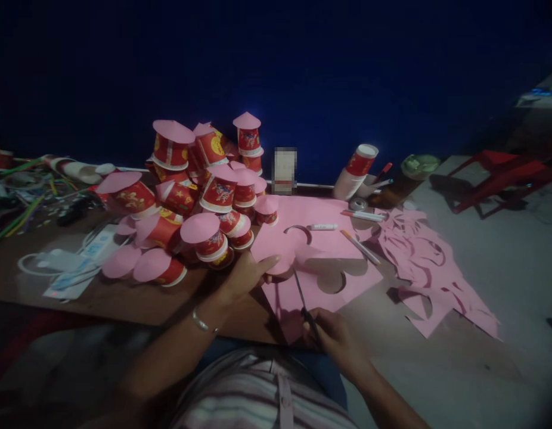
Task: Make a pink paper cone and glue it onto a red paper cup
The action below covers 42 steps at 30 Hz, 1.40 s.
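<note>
My left hand pinches a piece of pink paper, thumb on top and fingers hidden beneath. In my right hand is a pair of dark-handled scissors, fingers wrapped round the handles. The blades point up at the edge of the held paper, just right of my left thumb. Under it lies a larger pink sheet with round cut-outs. Left of my left hand stand several red paper cups, many topped with pink paper cones.
A white marker and pens lie on the pink sheets. Pink scraps spread to the right. Behind them leans a stack of paper cups. At left is a white power strip with cables; a red stool stands far right.
</note>
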Tool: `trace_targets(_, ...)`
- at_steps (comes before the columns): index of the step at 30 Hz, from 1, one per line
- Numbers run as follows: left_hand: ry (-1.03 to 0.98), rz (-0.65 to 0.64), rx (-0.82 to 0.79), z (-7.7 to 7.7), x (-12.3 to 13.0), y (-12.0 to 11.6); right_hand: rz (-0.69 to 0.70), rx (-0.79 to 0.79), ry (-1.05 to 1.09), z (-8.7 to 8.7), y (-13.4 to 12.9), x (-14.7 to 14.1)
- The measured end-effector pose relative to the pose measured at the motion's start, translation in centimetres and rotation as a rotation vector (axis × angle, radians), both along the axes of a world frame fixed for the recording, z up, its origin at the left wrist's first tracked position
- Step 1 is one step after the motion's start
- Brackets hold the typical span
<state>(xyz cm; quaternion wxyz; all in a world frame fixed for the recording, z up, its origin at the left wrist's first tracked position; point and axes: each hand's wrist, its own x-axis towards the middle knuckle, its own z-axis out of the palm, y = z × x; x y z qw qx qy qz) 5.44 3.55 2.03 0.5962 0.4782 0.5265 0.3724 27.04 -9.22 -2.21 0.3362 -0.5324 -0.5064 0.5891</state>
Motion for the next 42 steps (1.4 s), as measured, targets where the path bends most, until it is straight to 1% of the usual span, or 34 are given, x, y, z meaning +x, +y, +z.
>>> trace_targets(1,-0.037,0.036,0.001,-0.2,0.1,0.3,0.038,0.071,-0.132,0.2,0.2,0.9)
trace_targets(2,-0.061,0.063,0.011,-0.5,0.2,0.7,0.059,0.175,-0.319,0.3,0.4,1.9)
trace_targets(4,-0.038,0.081,0.028,-1.0,0.4,1.3,0.059,0.337,-0.741,0.7,1.1,3.9)
trace_targets(5,-0.008,0.079,0.028,-1.3,0.5,1.6,0.081,0.4,-0.912,1.0,1.6,4.7)
trace_targets(7,0.052,0.07,0.018,-1.9,0.7,2.0,0.214,0.559,-1.089,1.9,3.0,6.0)
trace_targets(8,0.062,0.07,0.021,-2.2,0.7,2.2,0.281,0.634,-1.141,2.6,4.0,6.4)
trace_targets(9,0.065,0.071,0.025,-2.6,0.8,2.4,0.362,0.673,-1.183,3.5,5.3,6.7)
trace_targets(10,0.069,0.073,0.026,-2.9,0.8,2.5,0.439,0.681,-1.227,4.6,6.8,6.9)
trace_targets(11,0.072,0.077,0.029,-3.2,0.9,2.6,0.468,0.652,-1.284,5.7,8.7,6.9)
trace_targets(13,0.077,0.081,0.041,-3.7,0.8,2.7,0.459,0.636,-1.445,8.0,13.2,6.5)
trace_targets(14,0.084,0.08,0.046,-3.9,0.8,2.8,0.374,0.65,-1.55,9.1,15.8,6.2)
trace_targets(15,0.094,0.076,0.05,-4.1,0.8,2.8,0.318,0.663,-1.59,9.9,18.4,5.7)
trace_targets(16,0.109,0.07,0.053,-4.3,0.8,2.8,0.292,0.681,-1.604,10.6,20.9,5.2)
trace_targets(17,0.127,0.066,0.054,-4.6,0.8,2.9,0.267,0.693,-1.626,11.0,23.3,4.6)
trace_targets(19,0.163,0.06,0.056,-5.0,0.7,2.9,0.258,0.718,-1.709,11.3,27.2,3.3)
trace_targets(21,0.196,0.052,0.055,-5.4,0.7,3.0,0.282,0.733,-1.731,11.1,29.9,2.1)
trace_targets(23,0.227,0.041,0.046,-5.6,0.7,3.0,0.302,0.736,-1.729,10.8,31.6,1.2)
trace_targets(26,0.248,0.027,0.037,-5.4,0.8,3.0,0.318,0.738,-1.728,10.4,33.1,0.7)
trace_targets(30,0.251,-0.001,0.035,-4.8,1.0,3.1,0.325,0.726,-1.74,10.6,34.3,0.9)
trace_targets(35,0.242,0.009,0.038,-5.1,0.9,3.1,0.331,0.721,-1.737,11.1,34.7,1.0)
trace_targets(37,0.237,0.02,0.039,-5.3,0.8,3.1,0.315,0.731,-1.724,11.3,33.9,1.0)
trace_targets(39,0.225,0.023,0.04,-5.5,0.7,3.1,0.281,0.75,-1.705,11.4,32.4,1.1)
trace_targets(42,0.198,0.019,0.043,-5.3,0.7,3.1,0.223,0.776,-1.671,10.9,28.1,1.7)
